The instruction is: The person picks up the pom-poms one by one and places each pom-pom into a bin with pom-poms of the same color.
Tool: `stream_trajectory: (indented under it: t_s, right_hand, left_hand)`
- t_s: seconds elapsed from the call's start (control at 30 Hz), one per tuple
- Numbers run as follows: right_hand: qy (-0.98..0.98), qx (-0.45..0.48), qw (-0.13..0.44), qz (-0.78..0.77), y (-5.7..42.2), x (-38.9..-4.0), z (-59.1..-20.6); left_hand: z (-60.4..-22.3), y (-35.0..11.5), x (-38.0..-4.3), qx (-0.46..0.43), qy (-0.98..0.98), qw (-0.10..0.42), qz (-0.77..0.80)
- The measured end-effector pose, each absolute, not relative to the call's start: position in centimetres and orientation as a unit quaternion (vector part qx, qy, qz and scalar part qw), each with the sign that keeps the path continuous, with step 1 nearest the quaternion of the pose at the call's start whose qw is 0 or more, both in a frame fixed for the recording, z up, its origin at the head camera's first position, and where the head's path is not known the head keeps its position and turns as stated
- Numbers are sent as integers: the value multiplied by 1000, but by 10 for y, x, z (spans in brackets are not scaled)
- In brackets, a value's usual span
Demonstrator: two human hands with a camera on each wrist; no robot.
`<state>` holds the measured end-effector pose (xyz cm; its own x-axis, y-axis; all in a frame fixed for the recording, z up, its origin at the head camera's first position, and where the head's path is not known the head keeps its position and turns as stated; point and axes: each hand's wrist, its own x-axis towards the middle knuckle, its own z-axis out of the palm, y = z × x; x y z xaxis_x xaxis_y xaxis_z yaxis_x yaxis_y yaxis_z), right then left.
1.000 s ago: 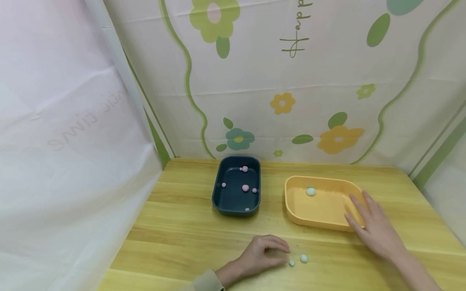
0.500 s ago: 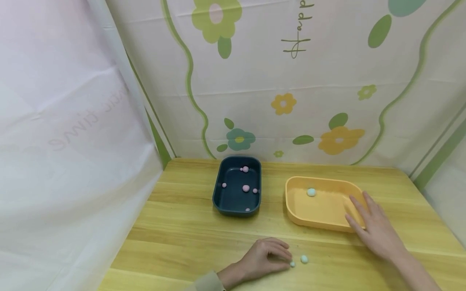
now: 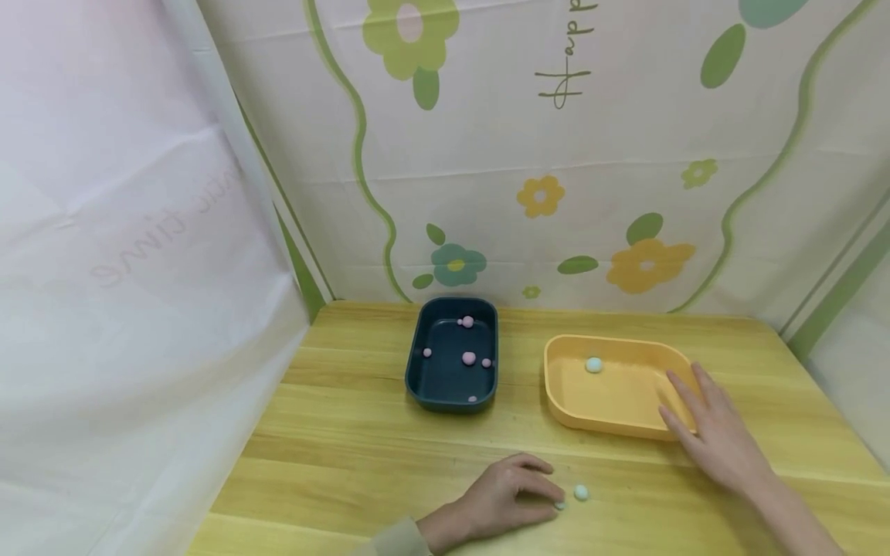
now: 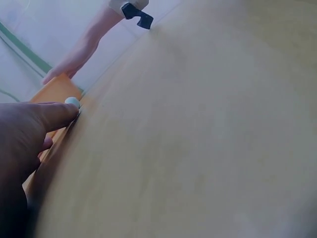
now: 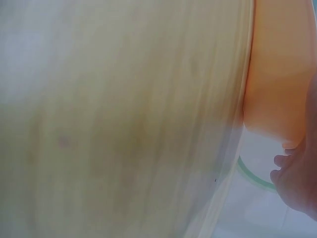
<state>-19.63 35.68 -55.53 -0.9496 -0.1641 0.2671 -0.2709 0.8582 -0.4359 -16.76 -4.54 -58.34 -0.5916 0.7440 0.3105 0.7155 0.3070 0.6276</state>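
Note:
My left hand (image 3: pixel 497 498), low in the head view, has its thumb and index fingertip around a small pale green ball (image 3: pixel 560 506) at the tabletop. The fingers partly hide this ball. Just to its right lies a larger pale green ball (image 3: pixel 581 492). My right hand (image 3: pixel 723 440) rests on the right end of a yellow tray (image 3: pixel 612 426), fingers spread and fairly straight across its rim. Inside that tray sits another pale green ball (image 3: pixel 593 364). In the left wrist view, a pale green ball (image 4: pixel 72 101) shows just beyond the fingertip.
A dark blue tray (image 3: pixel 452 406) stands left of the yellow one, with several pink balls such as this pink ball (image 3: pixel 469 358) in it. Behind the wooden table (image 3: pixel 334 440) hangs a flower-patterned cloth (image 3: pixel 473 154). A white cloth (image 3: pixel 139 324) hangs along the left side.
My left hand has moved slightly right, and its thumb and index finger have closed in around the small pale green ball. The right hand and both trays stay in place.

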Motion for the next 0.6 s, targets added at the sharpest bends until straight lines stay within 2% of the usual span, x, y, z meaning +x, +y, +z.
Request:
stream_trajectory:
  t_s: [0.17,0.37,0.6]
  right_hand:
    - [-957,107,107,245,356,-196,-554]
    - [-957,107,105,248,356,-196,-553]
    - [-957,106,105,249,355,-195,-551]
  left_hand:
    - [-583,-44,-167,477,809,-15,344]
    - [-581,-44,-167,477,814,-27,331]
    - [-581,-45,-165,445,796,-43,408]
